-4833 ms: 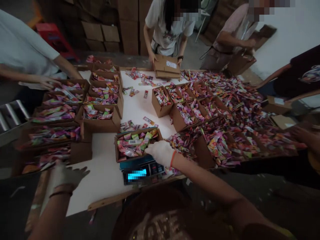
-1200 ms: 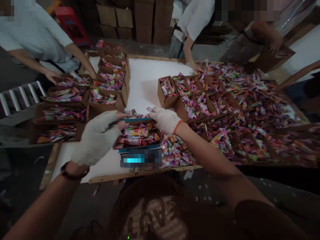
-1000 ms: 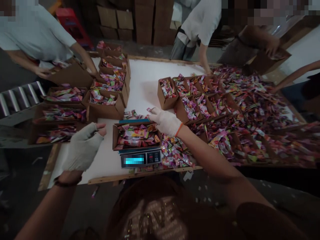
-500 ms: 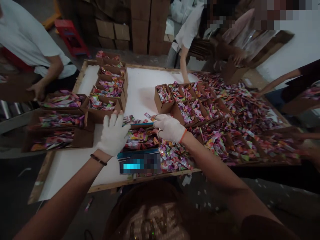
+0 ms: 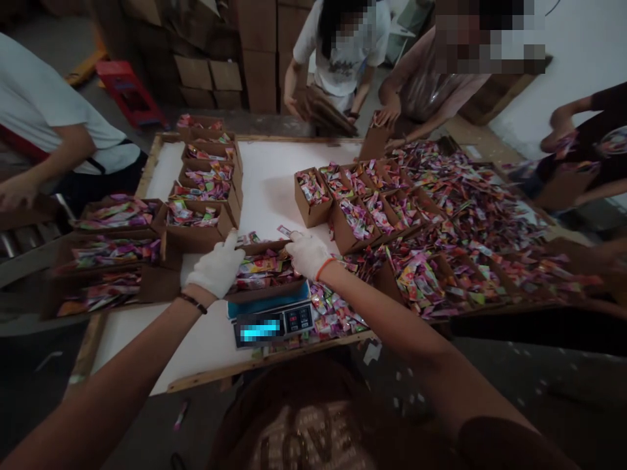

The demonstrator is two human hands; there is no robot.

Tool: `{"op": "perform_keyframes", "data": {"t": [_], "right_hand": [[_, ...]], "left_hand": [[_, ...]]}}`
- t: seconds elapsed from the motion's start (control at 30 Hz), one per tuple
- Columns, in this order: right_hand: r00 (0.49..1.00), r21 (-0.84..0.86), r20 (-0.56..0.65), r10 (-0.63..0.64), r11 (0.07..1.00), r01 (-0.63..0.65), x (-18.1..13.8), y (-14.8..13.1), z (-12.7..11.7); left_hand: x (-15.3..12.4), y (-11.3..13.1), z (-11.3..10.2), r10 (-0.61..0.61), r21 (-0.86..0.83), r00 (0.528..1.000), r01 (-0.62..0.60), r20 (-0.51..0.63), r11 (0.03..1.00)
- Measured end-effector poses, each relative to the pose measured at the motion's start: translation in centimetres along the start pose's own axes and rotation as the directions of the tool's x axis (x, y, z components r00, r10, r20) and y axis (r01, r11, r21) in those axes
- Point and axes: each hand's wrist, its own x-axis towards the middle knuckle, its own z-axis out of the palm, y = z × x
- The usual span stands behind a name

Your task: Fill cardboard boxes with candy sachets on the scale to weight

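Note:
A small open cardboard box (image 5: pixel 264 273) full of colourful sachets rests on a blue digital scale (image 5: pixel 270 320) at the near edge of the white table (image 5: pixel 274 176). My left hand (image 5: pixel 215 267), in a white glove, grips the box's left side. On the far right corner of the same box sits my gloved right hand (image 5: pixel 307 253), closed on the rim. Loose sachets (image 5: pixel 333 310) lie beside the scale, under my right forearm.
Filled boxes (image 5: pixel 196 225) stand in rows on the left, more boxes (image 5: pixel 343 209) in the middle. A heap of sachets (image 5: pixel 470 209) covers the right side. Other people work around the table; one at left (image 5: pixel 53 130) holds a box. Cartons (image 5: pixel 210 72) are stacked behind.
My left hand came in from the table's near edge to the box's left side. My right hand stayed on the far right corner. The person at left lifted a box away.

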Motion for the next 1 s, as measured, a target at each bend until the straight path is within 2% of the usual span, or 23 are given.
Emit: {"op": "perform_keyframes", "data": {"t": [0.07,0.13,0.23,0.3,0.37,0.4,0.47,0.53,0.6,0.7,0.77,0.83,0.9,1.0], "right_hand": [[0.999,0.043,-0.036,-0.021,0.999,0.022,-0.6,0.2,-0.8],[0.995,0.096,-0.1,-0.013,0.995,0.022,-2.4,1.1,-2.1],[0.986,0.108,-0.136,0.095,0.991,-0.08,-6.8,4.1,-4.4],[0.97,0.077,-0.119,0.214,0.976,-0.206,-9.8,6.5,-5.7],[0.949,0.079,-0.153,0.277,0.96,-0.267,-11.8,8.3,-6.4],[0.942,0.111,-0.199,0.27,0.961,-0.252,-12.4,8.8,-6.5],[0.926,0.227,-0.316,0.206,0.964,-0.137,-12.6,8.7,-5.9],[0.909,0.348,-0.394,0.136,0.938,0.01,-12.1,7.5,-4.7],[0.911,0.422,-0.402,0.09,0.901,0.097,-11.1,5.9,-3.2],[0.943,0.454,-0.327,0.055,0.885,0.106,-9.8,4.2,-1.2],[0.963,0.451,-0.266,0.048,0.889,0.08,-9.1,3.7,-0.4],[0.972,0.435,-0.23,0.041,0.898,0.064,-8.5,3.3,-0.1],[0.979,0.407,-0.201,0.036,0.912,0.05,-7.9,2.7,-0.2],[0.993,0.342,-0.115,0.035,0.94,0.006,-7.0,1.4,-0.6]], "left_hand": [[0.1,-0.4,-0.9,0.026,0.014,0.999,-0.026,-0.022,1.0],[0.0,-1.0,-2.4,0.116,0.025,0.989,-0.114,-0.097,0.993],[-0.6,-1.3,-5.5,0.213,-0.031,0.957,-0.224,-0.197,0.974],[-1.1,-0.1,-7.7,0.237,-0.126,0.945,-0.27,-0.227,0.955],[-1.4,2.1,-9.4,0.271,-0.237,0.926,-0.334,-0.261,0.912],[-1.5,3.2,-10.0,0.287,-0.291,0.916,-0.366,-0.28,0.884],[-1.6,4.8,-10.4,0.309,-0.379,0.899,-0.415,-0.309,0.827],[-2.0,4.9,-9.9,0.282,-0.433,0.898,-0.415,-0.338,0.8],[-2.7,3.4,-8.6,0.166,-0.483,0.91,-0.348,-0.38,0.804],[-4.3,-0.4,-5.9,-0.128,-0.635,0.914,-0.162,-0.386,0.755],[-5.6,-2.6,-4.1,-0.345,-0.75,0.891,0.006,-0.297,0.662],[-6.8,-3.9,-2.8,-0.493,-0.82,0.854,0.157,-0.167,0.55],[-7.8,-4.4,-1.9,-0.57,-0.841,0.82,0.271,-0.053,0.468],[-8.5,-4.5,-1.2,-0.598,-0.832,0.8,0.362,0.046,0.421]]}}
